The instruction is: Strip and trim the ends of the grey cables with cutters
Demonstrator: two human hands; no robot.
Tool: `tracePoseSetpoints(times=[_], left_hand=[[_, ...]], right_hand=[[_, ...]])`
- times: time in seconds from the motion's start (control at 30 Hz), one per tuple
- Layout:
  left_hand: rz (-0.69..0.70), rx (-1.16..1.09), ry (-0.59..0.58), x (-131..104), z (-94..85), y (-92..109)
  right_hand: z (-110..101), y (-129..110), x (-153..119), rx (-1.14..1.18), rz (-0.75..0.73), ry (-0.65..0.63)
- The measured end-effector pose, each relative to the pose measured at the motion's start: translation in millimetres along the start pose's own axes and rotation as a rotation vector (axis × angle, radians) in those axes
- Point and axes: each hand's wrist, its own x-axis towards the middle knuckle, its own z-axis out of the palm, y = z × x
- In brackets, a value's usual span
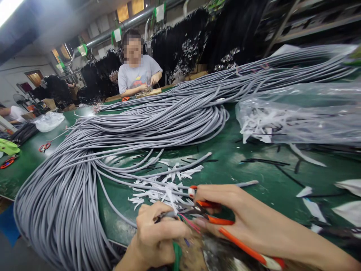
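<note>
My left hand (158, 233) is closed around the end of a grey cable (120, 215). Thin coloured wires (191, 223), pink and green among them, stick out past its fingers. My right hand (234, 210) grips orange-handled scissors (221, 219), fingers through and around the handles. Their metal blades lie across to the left, at the wires and against my left fingers. How far the blades are apart is hard to see. White paper-like scraps (158, 190) and other cut cable ends lie just beyond both hands.
A large grey cable bundle (70, 188) drapes over the green table's (225, 165) near left edge. More cables (254, 77) run toward the far right. A clear plastic bag (304, 120) holds white scraps. Red-handled scissors (44, 147) lie left. A person (139, 75) works opposite.
</note>
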Motion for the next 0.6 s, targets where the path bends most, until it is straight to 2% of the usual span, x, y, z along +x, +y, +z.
tracePoseSetpoints(times=[0.13, 0.33, 0.6], left_hand=[[0.001, -0.001, -0.02, 0, -0.1, 0], [0.028, 0.05, -0.16, 1, -0.5, 2], [0.027, 0.025, -0.214, 0, -1.6, 0]], right_hand=[[-1, -1, 1, -0.013, 0.005, -0.004], [4, -5, 1, 0.026, 0.003, -0.033], [10, 2, -1, 0.062, -0.013, -0.043]])
